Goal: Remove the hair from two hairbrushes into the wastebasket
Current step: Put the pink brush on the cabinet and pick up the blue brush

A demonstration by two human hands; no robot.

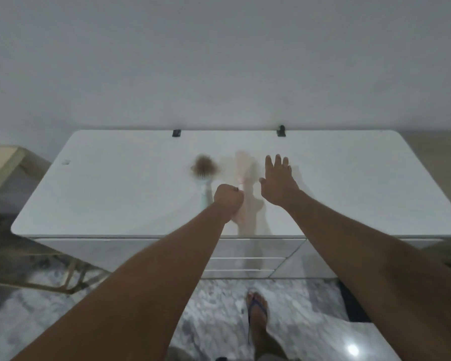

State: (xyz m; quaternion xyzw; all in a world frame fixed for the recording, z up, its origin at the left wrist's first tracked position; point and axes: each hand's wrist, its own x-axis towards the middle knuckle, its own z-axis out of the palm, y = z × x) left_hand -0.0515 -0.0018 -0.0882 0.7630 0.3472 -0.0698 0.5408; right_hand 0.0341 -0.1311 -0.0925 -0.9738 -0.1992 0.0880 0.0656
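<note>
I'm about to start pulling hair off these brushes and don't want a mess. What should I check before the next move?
1. Pale blue hairbrush with a brown hair clump lies flat on the white tabletop: ok.
2. Blurred pink hairbrush gripped firmly: cannot tell; the left hand is fisted at its handle.
3. Right hand free to pull hair: ok, open, fingers spread.
4. Wastebasket within reach: cannot tell, none in view.
5. Hair on the pink brush: cannot tell, blurred.
</note>
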